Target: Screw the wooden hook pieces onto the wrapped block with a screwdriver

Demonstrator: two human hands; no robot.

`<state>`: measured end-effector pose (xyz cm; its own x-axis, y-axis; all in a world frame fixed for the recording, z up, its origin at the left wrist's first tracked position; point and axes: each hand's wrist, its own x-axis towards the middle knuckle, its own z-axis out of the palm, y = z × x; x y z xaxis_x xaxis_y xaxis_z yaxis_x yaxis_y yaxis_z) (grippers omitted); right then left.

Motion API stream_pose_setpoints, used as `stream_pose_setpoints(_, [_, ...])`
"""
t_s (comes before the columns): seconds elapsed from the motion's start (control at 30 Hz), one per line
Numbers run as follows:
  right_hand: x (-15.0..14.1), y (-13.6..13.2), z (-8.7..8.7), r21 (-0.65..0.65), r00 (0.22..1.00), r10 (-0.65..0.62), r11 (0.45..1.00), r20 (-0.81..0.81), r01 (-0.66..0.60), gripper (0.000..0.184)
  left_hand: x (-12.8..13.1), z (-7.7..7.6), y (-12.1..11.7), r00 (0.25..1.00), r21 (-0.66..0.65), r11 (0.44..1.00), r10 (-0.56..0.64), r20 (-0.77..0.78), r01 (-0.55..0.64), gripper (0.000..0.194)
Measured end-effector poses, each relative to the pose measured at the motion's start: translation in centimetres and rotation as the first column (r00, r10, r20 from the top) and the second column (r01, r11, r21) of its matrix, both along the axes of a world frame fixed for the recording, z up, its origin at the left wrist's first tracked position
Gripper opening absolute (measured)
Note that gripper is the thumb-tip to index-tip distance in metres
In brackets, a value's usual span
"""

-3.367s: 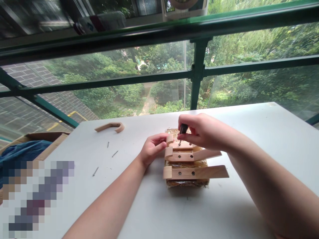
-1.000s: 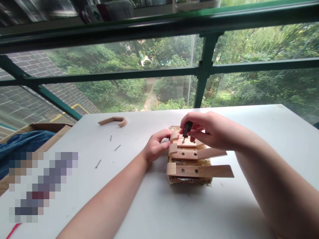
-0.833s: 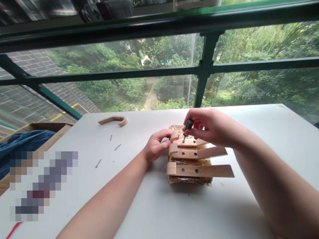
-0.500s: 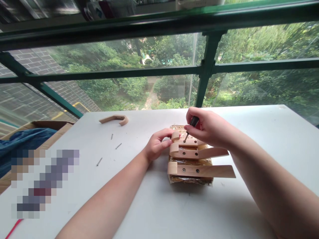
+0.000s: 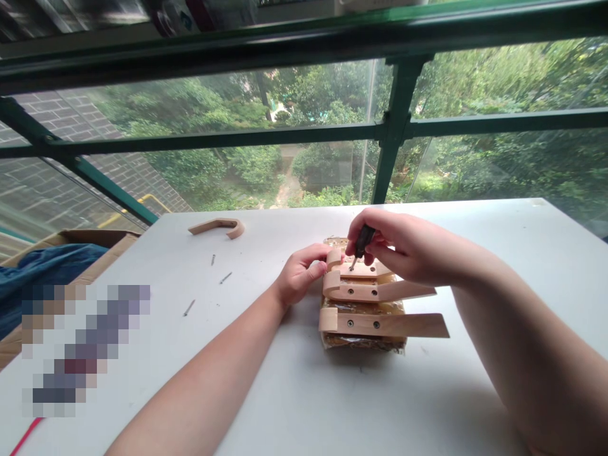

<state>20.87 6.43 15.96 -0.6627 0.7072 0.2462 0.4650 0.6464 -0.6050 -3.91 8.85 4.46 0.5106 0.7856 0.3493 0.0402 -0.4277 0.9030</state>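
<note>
My right hand (image 5: 403, 247) is closed around the dark handle of a screwdriver (image 5: 363, 242). The screwdriver's tip meets a screw in the left hole of the farthest wooden hook (image 5: 365, 270). That hook lies across a block wrapped in clear brown tape (image 5: 363, 345). My left hand (image 5: 300, 273) grips the curled end of this hook at the block's left side, its fingertips partly hidden. Nearer to me, a middle wooden hook (image 5: 356, 292) and a front wooden hook (image 5: 394, 325) lie on the block, each with screws in its holes.
A loose wooden hook (image 5: 218, 224) lies toward the back left of the white table (image 5: 266, 405). Several loose screws (image 5: 225, 278) are scattered left of my left hand. Beyond the left edge stands a cardboard box (image 5: 118, 247) with blue cloth inside. Green-framed windows are behind.
My right hand has rolled over around the screwdriver, wrist and fingers shifting, while the tip stays at the same hole. My left hand keeps its place.
</note>
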Motion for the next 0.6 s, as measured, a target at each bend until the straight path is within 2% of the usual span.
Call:
stream_pose_setpoints(0.33, [-0.09,0.10,0.62,0.110,0.988,-0.109,0.989,0.111,0.097,0.009,0.06,0.08,0.03,1.000,0.014,1.000,-0.006,-0.005,0.006,0.040])
stream_pose_setpoints(0.6, [-0.57,0.39,-0.03,0.194,0.977,-0.201,0.964,0.076,0.183,0.036,0.07,-0.42,0.07,1.000,-0.001,1.000,0.024,0.019,-0.024,0.040])
